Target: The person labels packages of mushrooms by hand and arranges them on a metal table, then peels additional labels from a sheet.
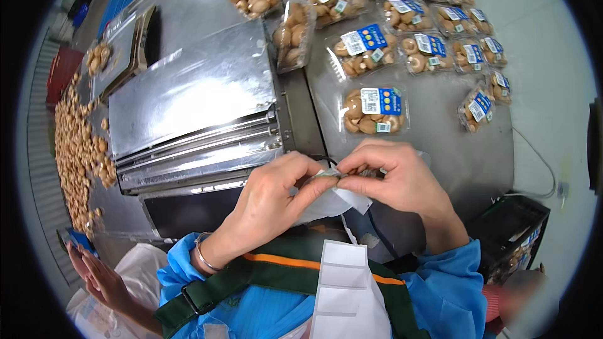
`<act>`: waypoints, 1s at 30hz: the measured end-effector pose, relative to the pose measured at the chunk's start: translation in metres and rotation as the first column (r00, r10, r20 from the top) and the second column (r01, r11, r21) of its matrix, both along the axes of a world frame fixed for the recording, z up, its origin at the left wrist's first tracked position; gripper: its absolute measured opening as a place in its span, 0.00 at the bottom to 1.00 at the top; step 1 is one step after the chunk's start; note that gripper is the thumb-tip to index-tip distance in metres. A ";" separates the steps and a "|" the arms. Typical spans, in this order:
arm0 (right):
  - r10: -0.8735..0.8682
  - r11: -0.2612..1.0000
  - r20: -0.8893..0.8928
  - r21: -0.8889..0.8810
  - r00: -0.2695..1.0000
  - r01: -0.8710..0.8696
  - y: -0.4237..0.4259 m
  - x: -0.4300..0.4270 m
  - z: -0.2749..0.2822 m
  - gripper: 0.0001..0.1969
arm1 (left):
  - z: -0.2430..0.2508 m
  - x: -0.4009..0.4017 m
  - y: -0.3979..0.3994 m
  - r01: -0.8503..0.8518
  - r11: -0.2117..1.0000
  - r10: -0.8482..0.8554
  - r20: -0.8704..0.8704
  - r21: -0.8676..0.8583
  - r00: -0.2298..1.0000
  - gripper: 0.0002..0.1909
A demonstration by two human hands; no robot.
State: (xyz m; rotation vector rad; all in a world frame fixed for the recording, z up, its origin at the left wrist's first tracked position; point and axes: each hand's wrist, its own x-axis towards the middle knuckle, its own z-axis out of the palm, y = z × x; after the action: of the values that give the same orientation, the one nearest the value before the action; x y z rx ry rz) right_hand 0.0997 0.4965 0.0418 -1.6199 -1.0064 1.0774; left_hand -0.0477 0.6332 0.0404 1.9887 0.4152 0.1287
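My left hand (273,193) and my right hand (395,174) meet at the fingertips near the table's front edge. Between them they pinch a small crumpled piece of label strip (327,173), partly hidden by the fingers. White backing paper (356,200) hangs under my right fingers. Lower down, a long strip of white labels (344,278) lies against my chest. Just beyond my hands sits a clear plastic tray of brown mushrooms (355,117), bearing a blue-and-white label and a smaller green-edged one.
A steel wrapping machine (198,99) stands to the left, with a scale (125,56) behind it. Loose mushrooms (77,150) heap at far left. Several labelled mushroom trays (407,16) line the right. A black crate (513,216) stands lower right. Another person's hands (101,278) show lower left.
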 end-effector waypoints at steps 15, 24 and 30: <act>-0.650 0.551 -0.478 0.241 0.591 0.799 0.082 0.131 -0.079 0.19 | -0.009 -0.041 0.048 0.063 0.989 -0.079 -0.123 -0.131 0.989 0.08; -0.986 0.093 -0.131 0.049 0.098 0.995 0.132 0.214 -0.203 0.21 | -0.004 -0.041 0.061 0.103 0.986 -0.108 -0.031 -0.130 0.994 0.09; -0.726 0.377 0.629 0.027 0.277 0.926 0.132 0.207 -0.191 0.28 | -0.015 -0.041 0.063 0.145 0.971 -0.149 -0.003 -0.188 0.989 0.09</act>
State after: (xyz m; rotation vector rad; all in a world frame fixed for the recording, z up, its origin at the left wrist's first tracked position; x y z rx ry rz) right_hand 0.3064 0.6280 -0.1488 -2.4105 -0.0596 -0.0427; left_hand -0.0885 0.6966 0.0254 1.8281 0.2786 -0.0206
